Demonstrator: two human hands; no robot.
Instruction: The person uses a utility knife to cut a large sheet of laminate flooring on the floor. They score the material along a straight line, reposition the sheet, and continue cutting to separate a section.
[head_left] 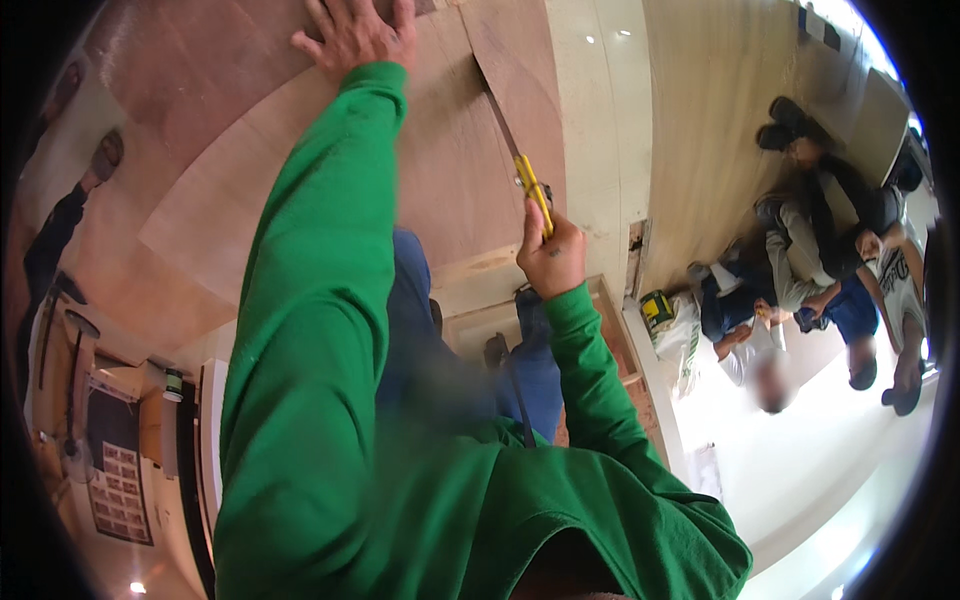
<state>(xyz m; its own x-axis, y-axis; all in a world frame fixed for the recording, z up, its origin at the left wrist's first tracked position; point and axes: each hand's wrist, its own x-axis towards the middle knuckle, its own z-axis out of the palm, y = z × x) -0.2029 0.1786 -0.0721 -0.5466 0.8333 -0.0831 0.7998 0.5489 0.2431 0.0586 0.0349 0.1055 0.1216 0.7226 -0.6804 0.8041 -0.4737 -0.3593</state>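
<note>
A brown plywood sheet point(440, 150) lies in front of me, and a lighter curved area shows across it. Near its far side my left hand point(358, 38) presses flat on the wood with fingers spread, the fingertips partly cut off by the picture's top edge. My right hand point(556, 258) is closed around the yellow handle of a narrow-bladed hand saw point(535, 190). Its dark blade points away from me over the sheet, the tip at a thin line that runs on to the far edge. How deep the blade sits in the wood I cannot tell.
Below the sheet's near edge are my legs in blue trousers point(540, 385) and a wooden frame point(605, 300). Several people sit at the right, near a white bag point(680, 340) and a yellow-and-dark container point(656, 310). A fan point(75, 450) stands at the left, and another person's leg point(60, 230) shows there.
</note>
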